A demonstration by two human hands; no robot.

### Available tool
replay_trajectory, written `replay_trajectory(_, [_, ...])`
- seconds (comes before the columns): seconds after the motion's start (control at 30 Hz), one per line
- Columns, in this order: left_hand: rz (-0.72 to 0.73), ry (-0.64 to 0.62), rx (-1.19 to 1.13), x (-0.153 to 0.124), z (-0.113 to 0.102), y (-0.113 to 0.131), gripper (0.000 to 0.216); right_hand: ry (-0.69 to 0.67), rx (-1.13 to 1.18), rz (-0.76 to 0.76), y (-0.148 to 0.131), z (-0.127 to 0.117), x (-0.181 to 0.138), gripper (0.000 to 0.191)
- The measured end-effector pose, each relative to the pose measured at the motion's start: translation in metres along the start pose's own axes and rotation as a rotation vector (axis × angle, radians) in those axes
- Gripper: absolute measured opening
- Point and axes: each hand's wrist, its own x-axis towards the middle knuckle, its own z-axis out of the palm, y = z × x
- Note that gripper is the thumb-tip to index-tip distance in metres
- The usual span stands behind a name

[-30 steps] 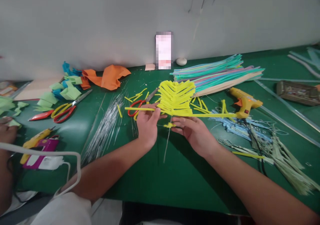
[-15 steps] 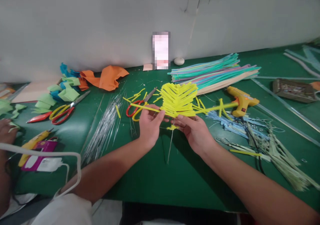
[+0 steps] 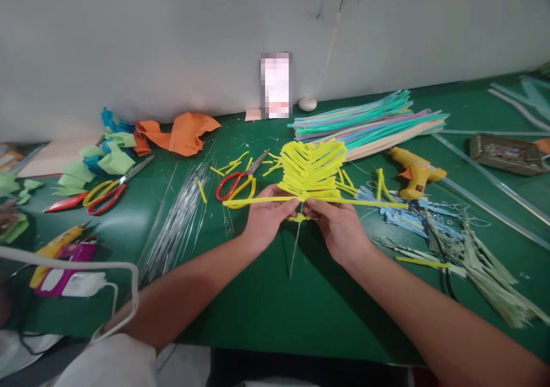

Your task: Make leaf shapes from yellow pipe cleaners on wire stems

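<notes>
A yellow leaf shape made of pipe cleaners (image 3: 311, 169) on a thin wire stem lies on the green table (image 3: 266, 301) in front of me. A long yellow pipe cleaner (image 3: 365, 202) runs crosswise along its base. My left hand (image 3: 266, 218) pinches this pipe cleaner just left of the stem. My right hand (image 3: 337, 226) pinches it just right of the stem. Both hands are closed, fingertips nearly meeting at the wire. The stem hangs down between my wrists.
Red and yellow scissors (image 3: 236, 183) lie left of the leaf, a yellow glue gun (image 3: 415, 172) to the right. Coloured pipe cleaner bundles (image 3: 373, 123) lie behind, silver wires (image 3: 180, 221) to the left. Another person's hand (image 3: 8, 221) is at the far left edge.
My hands have drawn together at the leaf base and now pinch the long pipe cleaner, which has levelled out from its slant. The leaf has shifted slightly right.
</notes>
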Motion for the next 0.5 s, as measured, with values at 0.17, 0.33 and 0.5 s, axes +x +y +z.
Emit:
replay_trajectory(0.17, [-0.044, -0.004, 0.008, 0.0021, -0.0017, -0.0034, 0.025, -0.017, 0.003, -0.010, 0.0006, 0.0007, 0.0000, 0.018])
replay_trajectory(0.33, [-0.031, 0.033, -0.075, 0.0030, -0.0021, -0.0074, 0.021, -0.038, 0.005, 0.014, 0.0003, 0.0002, 0.0000, 0.017])
replay_trajectory(0.5, [-0.002, 0.043, -0.078, 0.0045, -0.0031, -0.0082, 0.023, -0.107, -0.013, 0.052, -0.0006, -0.0033, 0.0032, 0.013])
